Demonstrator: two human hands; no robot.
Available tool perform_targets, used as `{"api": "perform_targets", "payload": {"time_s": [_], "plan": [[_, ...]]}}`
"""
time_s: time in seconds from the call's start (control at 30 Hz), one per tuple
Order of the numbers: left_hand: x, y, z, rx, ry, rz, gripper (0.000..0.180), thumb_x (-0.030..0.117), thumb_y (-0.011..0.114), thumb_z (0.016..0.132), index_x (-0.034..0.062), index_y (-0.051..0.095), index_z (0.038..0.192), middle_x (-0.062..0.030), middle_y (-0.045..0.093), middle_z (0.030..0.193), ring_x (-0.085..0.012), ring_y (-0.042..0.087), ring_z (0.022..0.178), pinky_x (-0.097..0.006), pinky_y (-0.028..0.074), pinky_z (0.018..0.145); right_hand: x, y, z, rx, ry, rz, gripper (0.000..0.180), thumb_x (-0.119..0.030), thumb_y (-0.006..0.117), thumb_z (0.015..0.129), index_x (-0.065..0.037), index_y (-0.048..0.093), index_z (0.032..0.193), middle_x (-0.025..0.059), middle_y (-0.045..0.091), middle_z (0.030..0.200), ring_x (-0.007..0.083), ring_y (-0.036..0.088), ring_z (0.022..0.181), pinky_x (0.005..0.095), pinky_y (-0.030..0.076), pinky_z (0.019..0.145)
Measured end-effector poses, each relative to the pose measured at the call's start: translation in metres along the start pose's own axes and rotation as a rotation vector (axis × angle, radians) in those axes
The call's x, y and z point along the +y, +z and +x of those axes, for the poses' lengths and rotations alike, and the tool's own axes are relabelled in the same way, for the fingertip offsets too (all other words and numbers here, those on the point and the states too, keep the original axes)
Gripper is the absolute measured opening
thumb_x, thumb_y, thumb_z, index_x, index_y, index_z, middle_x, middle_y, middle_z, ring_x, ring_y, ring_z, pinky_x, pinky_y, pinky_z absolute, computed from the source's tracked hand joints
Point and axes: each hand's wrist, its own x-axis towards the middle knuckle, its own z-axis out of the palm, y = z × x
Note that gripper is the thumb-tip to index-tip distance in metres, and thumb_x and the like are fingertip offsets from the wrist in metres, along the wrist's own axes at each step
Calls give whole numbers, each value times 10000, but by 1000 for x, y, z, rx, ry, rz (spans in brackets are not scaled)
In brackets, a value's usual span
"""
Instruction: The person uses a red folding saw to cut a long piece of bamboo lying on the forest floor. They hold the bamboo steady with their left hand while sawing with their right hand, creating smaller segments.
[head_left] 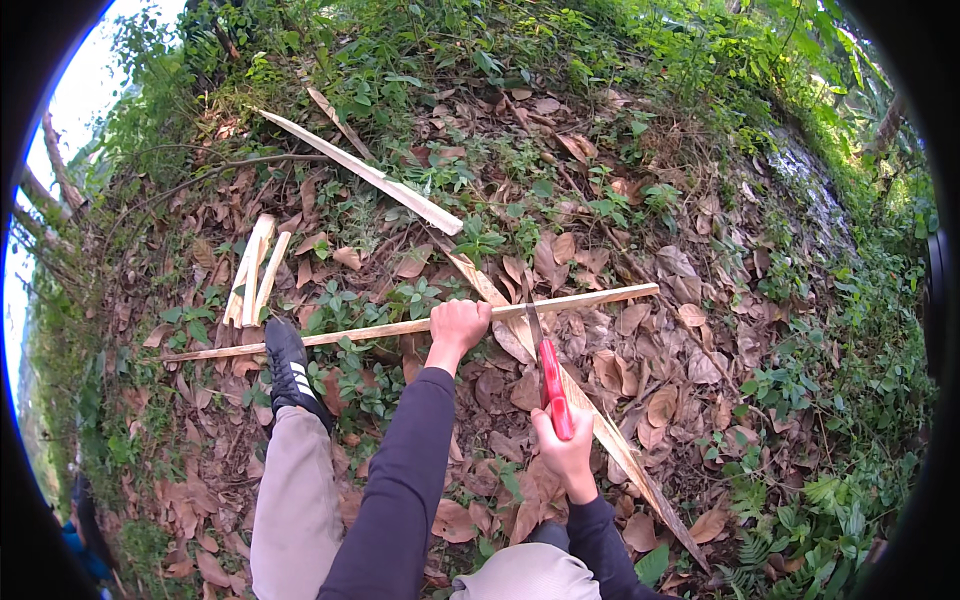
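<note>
My left hand [461,326] is closed round a long, narrow wooden strip [380,331] that lies crosswise in front of me. In my right hand [565,452] is the red handle of a hand saw [553,380]. Its dark blade rests across the strip, to the right of my left hand. Beneath the strip, a longer split piece of wood [630,455] runs diagonally from the upper middle to the lower right. My left shoe [288,365] is at the strip's left part; whether it presses on the wood I cannot tell.
Several short cut sticks [252,270] lie beyond my left shoe. A pale split plank [370,175] rests on the ground farther off. Brown dry leaves [660,405] and low green plants cover the slope, with a thin branch [215,175] at the far left.
</note>
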Motion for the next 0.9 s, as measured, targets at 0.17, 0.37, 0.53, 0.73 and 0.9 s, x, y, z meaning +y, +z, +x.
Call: {"api": "perform_targets", "payload": {"time_s": [0.17,0.37,0.53,0.73,0.9], "plan": [[-15,3,5,37,-11,7,524,379,418,911,3,724,712,-248,689,762,-416,682,733,-524,534,721,-9,16,7,-51,-93,-152,256,-91,683,804,-41,515,618,38,462,479,119,449,409,316,364,445],[-4,5,13,-6,-18,-14,545,404,413,905,-10,730,745,-245,692,778,-420,684,769,-524,528,766,13,-16,-39,-112,-203,-166,186,-80,693,769,-45,578,628,66,475,469,220,541,400,327,423,456],[-15,11,7,-23,-2,16,535,403,412,902,8,740,753,-240,691,766,-419,684,763,-513,534,762,2,9,15,-19,-89,-83,240,-96,685,788,-30,527,619,72,464,479,162,487,412,340,375,446],[-8,2,2,-116,15,8,532,407,423,898,-4,736,767,-244,701,813,-405,689,806,-507,533,774,11,-5,-10,-39,-97,-154,245,-90,679,787,-47,517,609,44,432,463,138,466,384,324,372,443],[-5,-6,3,-121,-35,-3,531,404,428,898,-8,746,794,-247,706,833,-413,695,823,-503,533,809,19,-1,-8,-74,-145,-128,304,-91,685,807,-56,468,596,9,417,482,103,389,414,305,307,433]]}}
